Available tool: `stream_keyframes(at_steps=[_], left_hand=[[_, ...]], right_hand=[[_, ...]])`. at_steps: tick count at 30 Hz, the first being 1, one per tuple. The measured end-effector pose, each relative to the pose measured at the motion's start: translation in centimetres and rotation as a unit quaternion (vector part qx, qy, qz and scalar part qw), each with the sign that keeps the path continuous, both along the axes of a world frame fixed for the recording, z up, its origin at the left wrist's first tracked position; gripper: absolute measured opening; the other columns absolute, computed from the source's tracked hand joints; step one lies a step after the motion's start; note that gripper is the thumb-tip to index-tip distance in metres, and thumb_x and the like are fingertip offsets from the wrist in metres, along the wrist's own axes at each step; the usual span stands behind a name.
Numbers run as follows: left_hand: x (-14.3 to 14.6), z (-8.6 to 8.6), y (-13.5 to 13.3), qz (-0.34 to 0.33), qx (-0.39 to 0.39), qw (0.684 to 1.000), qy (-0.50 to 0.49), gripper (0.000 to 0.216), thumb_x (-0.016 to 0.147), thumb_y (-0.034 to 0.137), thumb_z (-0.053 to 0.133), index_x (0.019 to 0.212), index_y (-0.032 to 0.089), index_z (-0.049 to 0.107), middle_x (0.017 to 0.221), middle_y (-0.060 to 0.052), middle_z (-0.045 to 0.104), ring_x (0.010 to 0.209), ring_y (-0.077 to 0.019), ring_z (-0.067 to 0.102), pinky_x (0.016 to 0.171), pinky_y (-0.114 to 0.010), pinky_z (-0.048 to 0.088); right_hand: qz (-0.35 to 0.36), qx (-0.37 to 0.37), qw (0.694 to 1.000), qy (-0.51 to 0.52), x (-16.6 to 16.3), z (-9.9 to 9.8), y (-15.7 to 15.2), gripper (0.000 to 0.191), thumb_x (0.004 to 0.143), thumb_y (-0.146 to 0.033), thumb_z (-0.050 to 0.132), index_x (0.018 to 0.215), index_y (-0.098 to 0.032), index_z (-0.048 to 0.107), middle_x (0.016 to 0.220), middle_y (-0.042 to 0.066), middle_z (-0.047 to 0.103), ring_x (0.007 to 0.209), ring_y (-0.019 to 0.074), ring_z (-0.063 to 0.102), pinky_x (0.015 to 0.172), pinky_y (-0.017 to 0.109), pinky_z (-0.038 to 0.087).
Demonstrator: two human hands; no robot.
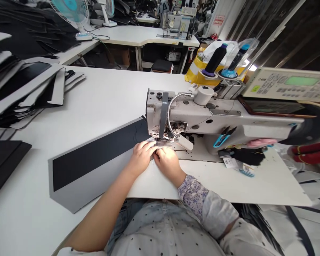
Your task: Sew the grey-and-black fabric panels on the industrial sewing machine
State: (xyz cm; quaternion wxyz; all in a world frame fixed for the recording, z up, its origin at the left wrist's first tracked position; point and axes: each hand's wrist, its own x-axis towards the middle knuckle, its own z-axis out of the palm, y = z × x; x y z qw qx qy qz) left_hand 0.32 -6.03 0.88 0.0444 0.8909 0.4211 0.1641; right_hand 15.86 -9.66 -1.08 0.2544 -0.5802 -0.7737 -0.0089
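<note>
the left hand [142, 157] and right hand [168, 163] are lying side by side, fingers curled low and pressing on a long grey-and-black panel [77, 186], whose far end is lying at the head of an industrial sewing machine [202, 113] on a white worktable [96, 92]. the fingertips [156, 151] are staying close to the needle area [160, 144] — a good way, it seems, of keeping the panel flat and steady — though whether either hand is gripping an edge cannot be told.

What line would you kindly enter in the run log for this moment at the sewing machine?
left hand: on grey-and-black panel | right hand: beside it, at presser foot | machine: industrial sewing machine
</note>
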Motion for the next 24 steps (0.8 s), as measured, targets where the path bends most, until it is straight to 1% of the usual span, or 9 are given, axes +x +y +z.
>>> stream_keyframes(at_steps=[4,7,11,16,21,24], left_hand=[[-0.2,-0.2,0.3,-0.011,-0.024,1.0,0.003,0.038,0.092,0.015,0.042,0.12,0.03,0.062,0.132,0.001,0.06,0.125,-0.0231,0.047,0.099,-0.042,0.039],[-0.3,-0.4,0.4,-0.025,-0.026,0.999,0.004,0.039,0.091,0.013,0.042,0.121,0.029,0.061,0.134,0.002,0.058,0.128,-0.0232,0.045,0.1,-0.042,0.039],[-0.3,-0.7,0.6,-0.033,-0.022,0.999,0.005,0.037,0.09,0.013,0.043,0.12,0.027,0.06,0.134,-0.001,0.059,0.124,-0.0224,0.048,0.101,-0.041,0.039],[-0.5,-0.8,0.7,-0.036,-0.02,0.999,0.007,0.036,0.091,0.013,0.042,0.121,0.024,0.059,0.133,-0.003,0.059,0.124,-0.0221,0.049,0.101,-0.04,0.039],[-0.6,-0.5,1.1,-0.055,-0.009,0.998,0.02,0.034,0.09,0.015,0.044,0.119,0.024,0.061,0.13,-0.004,0.061,0.121,-0.0232,0.051,0.098,-0.041,0.041],[-0.7,-0.4,1.3,-0.056,-0.007,0.998,0.023,0.034,0.09,0.015,0.045,0.117,0.024,0.062,0.129,-0.004,0.062,0.12,-0.0234,0.053,0.097,-0.041,0.042]], right_hand=[[-0.006,0.011,1.0,0.004,0.0,0.1,-0.1,0.016,0.089,-0.017,0.052,0.076,-0.018,0.061,0.075,0.006,0.063,0.075,0.0193,0.058,0.074,0.032,0.043],[0.002,0.021,1.0,0.01,0.2,-0.1,0.0,0.015,0.088,-0.016,0.054,0.076,-0.017,0.062,0.075,0.005,0.063,0.074,0.0184,0.057,0.073,0.031,0.043],[0.002,0.028,0.999,0.038,0.6,-0.5,0.0,0.008,0.087,-0.02,0.058,0.083,-0.016,0.064,0.08,0.005,0.064,0.079,0.0193,0.057,0.076,0.032,0.043],[0.019,0.018,0.999,0.041,0.8,-0.5,0.0,0.015,0.089,-0.019,0.055,0.076,-0.018,0.064,0.079,0.005,0.064,0.077,0.018,0.056,0.076,0.031,0.043],[0.026,0.012,0.999,0.044,0.7,-0.3,0.0,0.016,0.09,-0.02,0.055,0.078,-0.017,0.065,0.08,0.005,0.065,0.079,0.0176,0.057,0.077,0.031,0.043],[0.029,0.017,0.998,0.05,0.8,-0.3,0.1,0.014,0.09,-0.019,0.056,0.079,-0.017,0.065,0.081,0.005,0.065,0.079,0.0176,0.057,0.077,0.03,0.043]])
